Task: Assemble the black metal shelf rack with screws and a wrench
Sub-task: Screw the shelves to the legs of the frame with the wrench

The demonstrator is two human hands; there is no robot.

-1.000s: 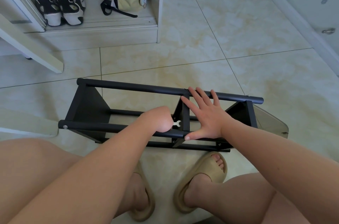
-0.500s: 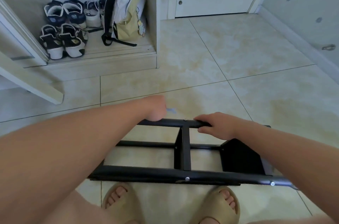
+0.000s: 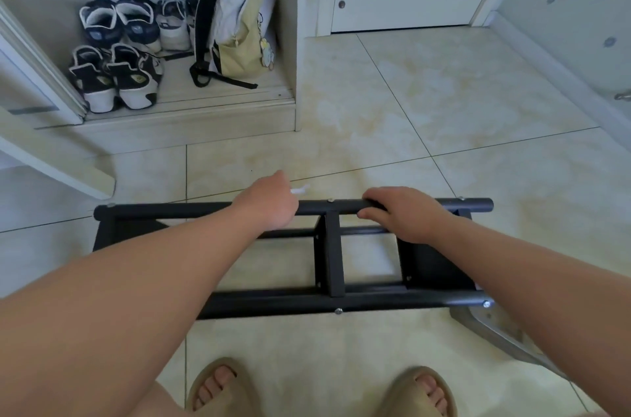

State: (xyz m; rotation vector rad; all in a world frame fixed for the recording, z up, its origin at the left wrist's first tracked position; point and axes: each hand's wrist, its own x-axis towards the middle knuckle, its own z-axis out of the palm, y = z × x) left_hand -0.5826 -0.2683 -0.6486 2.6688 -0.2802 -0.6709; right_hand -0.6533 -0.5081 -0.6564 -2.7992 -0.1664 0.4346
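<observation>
The rack [image 3: 333,259] lies on its side on the floor [image 3: 444,102], centre frame, my right hand [image 3: 403,215] gripping its far rail [image 3: 170,210], my left hand [image 3: 269,203] closed round the small wrench [image 3: 299,190]; step judged as screw tightening, next requiring the wrench seated on the rail screw [image 3: 330,200].

One rack [image 3: 170,210], one wrench [image 3: 300,190], two hands [image 3: 269,208] [image 3: 399,215], one backpack [image 3: 239,16], two slippers [image 3: 222,386] [image 3: 423,389].
</observation>
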